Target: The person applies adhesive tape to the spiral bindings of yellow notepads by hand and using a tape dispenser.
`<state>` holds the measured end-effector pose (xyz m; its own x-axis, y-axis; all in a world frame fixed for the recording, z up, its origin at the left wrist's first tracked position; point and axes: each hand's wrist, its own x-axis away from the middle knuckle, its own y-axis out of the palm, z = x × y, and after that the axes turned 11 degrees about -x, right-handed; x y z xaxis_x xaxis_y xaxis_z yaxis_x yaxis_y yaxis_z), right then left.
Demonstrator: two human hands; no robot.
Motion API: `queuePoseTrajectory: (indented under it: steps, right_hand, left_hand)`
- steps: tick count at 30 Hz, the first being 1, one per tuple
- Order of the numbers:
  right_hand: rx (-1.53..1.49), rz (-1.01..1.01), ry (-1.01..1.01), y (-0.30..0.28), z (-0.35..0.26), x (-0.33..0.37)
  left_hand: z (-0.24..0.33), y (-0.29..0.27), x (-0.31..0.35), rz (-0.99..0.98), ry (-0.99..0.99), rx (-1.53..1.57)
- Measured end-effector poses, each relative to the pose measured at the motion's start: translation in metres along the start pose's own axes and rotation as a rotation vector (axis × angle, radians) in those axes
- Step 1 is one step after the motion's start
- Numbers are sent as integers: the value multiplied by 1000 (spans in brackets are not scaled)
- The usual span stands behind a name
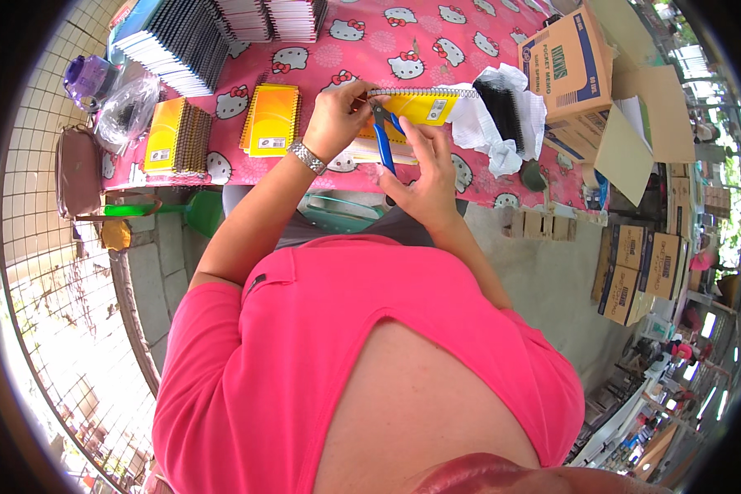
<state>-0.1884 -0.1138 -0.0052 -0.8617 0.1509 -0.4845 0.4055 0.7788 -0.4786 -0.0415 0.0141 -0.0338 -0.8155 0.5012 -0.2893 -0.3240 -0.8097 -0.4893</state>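
Pliers (383, 145) with blue handles are gripped by your right hand (426, 174), tips at the coil's end beside your left hand (340, 119), which pinches the yellow spiral notebook (416, 109) just beyond your right fingertips. Wire already lines its visible edge, so that end appears the remaining work. Leftward of your left hand, stacked yellow notebooks (272, 114) look bound; rightward of your right, black coils (500, 107) on crumpled white wrapping (471, 130) crowd the tabletop (370, 51).

Can't tell if the blue-handled pliers' (384, 148) tips touch the coil (424, 93), too small. Left hand (335, 121) hides the yellow notebook's (420, 108) left end. Top edge crops the dark-coiled stack (177, 45). Far-right background's blurry.
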Motion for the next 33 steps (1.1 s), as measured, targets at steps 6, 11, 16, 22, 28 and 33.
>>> queuePoseTrajectory:
  steps: [6,11,16,22,28,33]
  right_hand:
    - [181,31,-84,-3,-5,1]
    - [66,-18,9,-8,-6,5]
    - [-196,38,178,-6,-12,6]
    - [-18,-18,-8,-4,-8,4]
    - [-95,11,73,-2,-12,7]
    - [-470,-93,333,-6,-7,8]
  left_hand:
    - [0,-1,7,72,62,-166]
    - [4,2,9,173,159,-225]
    - [3,1,10,177,179,-247]
    - [-1,2,12,165,163,-283]
    - [1,2,17,150,187,-276]
    - [1,2,16,162,191,-298]
